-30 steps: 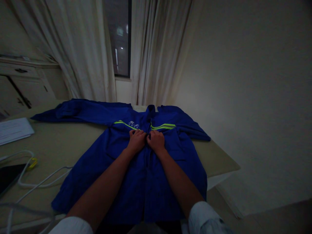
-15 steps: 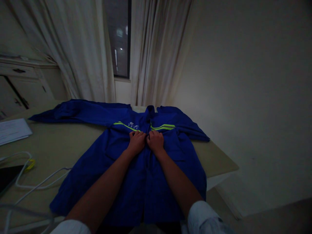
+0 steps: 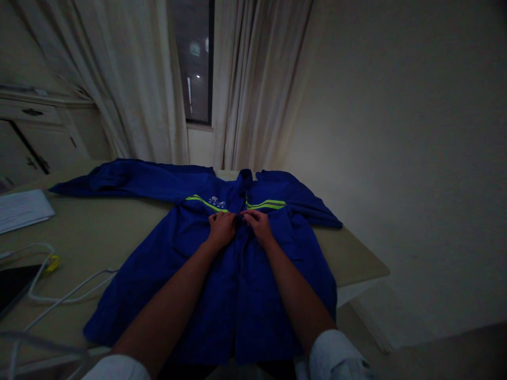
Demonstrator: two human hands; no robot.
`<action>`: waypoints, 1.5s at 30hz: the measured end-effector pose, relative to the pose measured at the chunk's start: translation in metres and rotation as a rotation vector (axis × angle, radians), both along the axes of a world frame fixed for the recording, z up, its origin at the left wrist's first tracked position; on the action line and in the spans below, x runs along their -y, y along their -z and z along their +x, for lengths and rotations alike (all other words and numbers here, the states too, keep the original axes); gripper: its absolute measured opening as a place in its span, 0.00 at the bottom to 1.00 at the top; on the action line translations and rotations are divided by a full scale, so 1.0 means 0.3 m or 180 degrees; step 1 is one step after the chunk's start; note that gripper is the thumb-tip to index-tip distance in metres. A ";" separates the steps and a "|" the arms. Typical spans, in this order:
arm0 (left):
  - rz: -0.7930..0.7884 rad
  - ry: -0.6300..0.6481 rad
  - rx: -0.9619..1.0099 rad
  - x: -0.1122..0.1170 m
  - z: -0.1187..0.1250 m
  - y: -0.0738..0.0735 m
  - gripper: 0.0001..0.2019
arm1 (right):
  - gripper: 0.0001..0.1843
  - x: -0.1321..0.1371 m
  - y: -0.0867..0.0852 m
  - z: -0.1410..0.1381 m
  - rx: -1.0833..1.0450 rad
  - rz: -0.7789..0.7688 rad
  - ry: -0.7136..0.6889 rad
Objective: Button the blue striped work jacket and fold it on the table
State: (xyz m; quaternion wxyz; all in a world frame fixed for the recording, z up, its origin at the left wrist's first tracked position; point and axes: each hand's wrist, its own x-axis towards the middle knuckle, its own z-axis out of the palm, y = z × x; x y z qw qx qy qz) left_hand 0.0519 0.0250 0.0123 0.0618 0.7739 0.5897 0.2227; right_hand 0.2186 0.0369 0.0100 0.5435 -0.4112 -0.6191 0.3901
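Blue cloth fills the middle of the view: a jacket [image 3: 206,295] with yellow-green stripes [image 3: 265,204] across the chest is spread front-up on a pale table [image 3: 356,264], with its collar turned away from the person and its hem at the near edge. One sleeve [image 3: 130,179] is stretched out flat toward the left, while the other is bunched near the table's far right corner. Both hands are laid on the front opening just below the stripes, side by side and nearly touching. The left hand [image 3: 222,228] is curled closed on the cloth at the left side of the opening, knuckles up. The right hand [image 3: 258,224] is set against the other edge, its fingertips drawn together on the fabric at the centre line; what kind of fastener is pinched there cannot be told in the dim light. White cuffs [image 3: 336,353] are seen on both forearms at the bottom of the view. Left of the jacket, white cables [image 3: 67,295], a dark flat device [image 3: 11,287] and a stack of papers [image 3: 24,208] are laid on the table. Cream curtains [image 3: 130,79] are hung beside a dark window [image 3: 196,58] behind it.
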 end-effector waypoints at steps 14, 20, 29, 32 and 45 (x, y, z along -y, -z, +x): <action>-0.0019 0.0010 -0.0033 -0.007 0.000 0.011 0.18 | 0.16 0.008 -0.014 -0.013 -0.0263 -0.0059 -0.0077; 0.0053 0.0034 0.0019 -0.004 0.000 0.010 0.17 | 0.19 -0.001 -0.010 -0.015 -0.0177 0.0051 -0.0094; 0.0119 0.0009 -0.0020 -0.002 0.002 0.015 0.18 | 0.24 -0.014 0.024 -0.017 0.0627 0.0292 0.0542; 0.0123 0.0027 -0.0050 0.003 0.000 0.011 0.16 | 0.16 -0.001 0.025 -0.022 0.1310 0.0675 0.0669; 0.1069 0.0218 -0.0294 0.037 0.012 -0.024 0.12 | 0.07 0.030 0.005 -0.039 0.2825 0.1104 0.1200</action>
